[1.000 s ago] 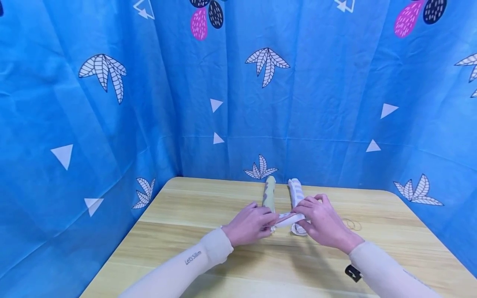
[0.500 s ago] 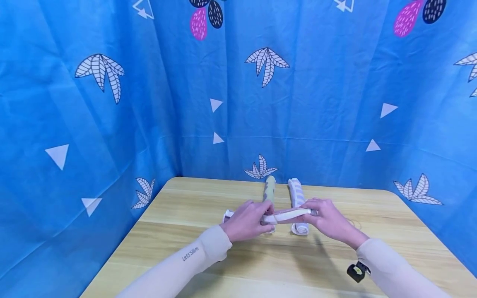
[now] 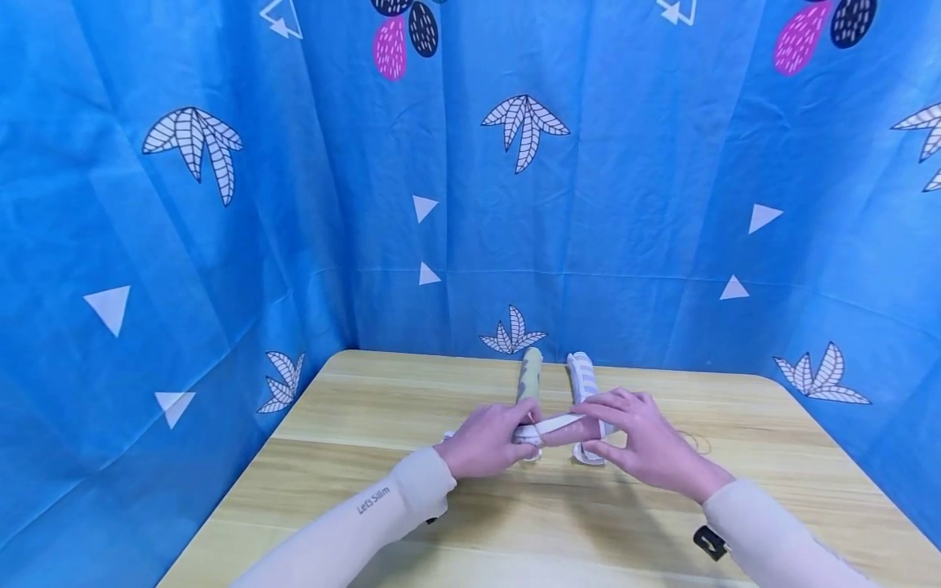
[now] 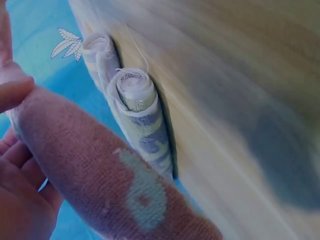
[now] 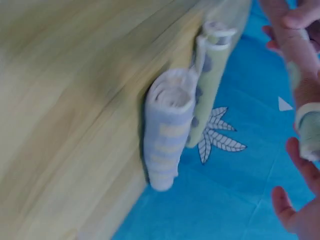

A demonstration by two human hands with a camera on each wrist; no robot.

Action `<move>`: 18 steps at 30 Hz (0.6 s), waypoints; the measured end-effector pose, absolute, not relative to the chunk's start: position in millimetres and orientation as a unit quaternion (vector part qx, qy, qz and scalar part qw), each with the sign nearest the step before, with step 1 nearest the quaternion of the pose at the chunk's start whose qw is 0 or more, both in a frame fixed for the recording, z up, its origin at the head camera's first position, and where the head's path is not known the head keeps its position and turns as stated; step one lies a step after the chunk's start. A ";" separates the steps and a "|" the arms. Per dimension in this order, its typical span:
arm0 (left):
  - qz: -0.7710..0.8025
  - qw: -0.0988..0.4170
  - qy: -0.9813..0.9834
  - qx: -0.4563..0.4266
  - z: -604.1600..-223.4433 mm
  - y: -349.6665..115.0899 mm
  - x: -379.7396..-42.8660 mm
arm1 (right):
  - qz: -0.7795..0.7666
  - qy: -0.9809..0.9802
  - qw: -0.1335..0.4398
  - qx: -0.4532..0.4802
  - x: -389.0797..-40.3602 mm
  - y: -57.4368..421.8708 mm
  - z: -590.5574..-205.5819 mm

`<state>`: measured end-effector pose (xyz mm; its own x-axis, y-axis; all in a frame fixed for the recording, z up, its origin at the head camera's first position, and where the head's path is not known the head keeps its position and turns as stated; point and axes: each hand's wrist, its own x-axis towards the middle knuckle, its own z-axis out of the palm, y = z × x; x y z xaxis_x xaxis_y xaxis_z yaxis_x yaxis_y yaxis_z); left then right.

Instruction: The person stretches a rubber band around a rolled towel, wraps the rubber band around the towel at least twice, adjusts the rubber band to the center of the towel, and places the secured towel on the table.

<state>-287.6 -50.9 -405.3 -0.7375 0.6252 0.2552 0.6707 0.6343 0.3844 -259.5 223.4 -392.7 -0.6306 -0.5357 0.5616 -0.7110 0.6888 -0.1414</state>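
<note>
A pink rolled towel (image 3: 573,431) with a white edge is held up across both hands, above the table. My left hand (image 3: 481,441) grips its left part, thumb and fingers around it. A thin line, perhaps a rubber band, crosses the roll by those fingertips. My right hand (image 3: 643,441) holds the right end between the thumb below and the fingers above. In the left wrist view the pink towel (image 4: 85,160) shows a pale green patch. Two more rolled towels lie behind: a green one with purplish shapes (image 4: 150,135) and a lavender striped one (image 5: 167,135).
Thin tan rubber bands (image 3: 694,443) lie to the right of my right hand on the wooden table (image 3: 412,384). A blue patterned curtain (image 3: 632,204) stands at the back and sides. The two resting rolls point toward the table's back edge.
The pink roll has been drawn out wider between the hands. My right hand moved right and then reset its fingers on the end. The two rolls behind have stayed put.
</note>
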 end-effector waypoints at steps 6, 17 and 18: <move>-0.205 0.069 -0.892 -0.397 -406.5 -51.8 -287.1 | 0.087 -0.870 0.313 0.371 -262.3 225.6 -396.9; -0.122 0.181 -0.844 -0.490 -407.1 -51.7 -287.2 | 0.098 -0.868 0.333 0.356 -265.5 227.0 -394.7; -0.115 0.186 -0.841 -0.495 -406.5 -51.4 -287.6 | 0.097 -0.868 0.333 0.356 -265.8 226.7 -394.5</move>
<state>-287.6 -51.4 -406.5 -0.4404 0.7903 0.4260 0.8756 0.4830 0.0091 -265.8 226.7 -394.5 -0.5251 -0.5523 0.6475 -0.6820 0.7282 0.0680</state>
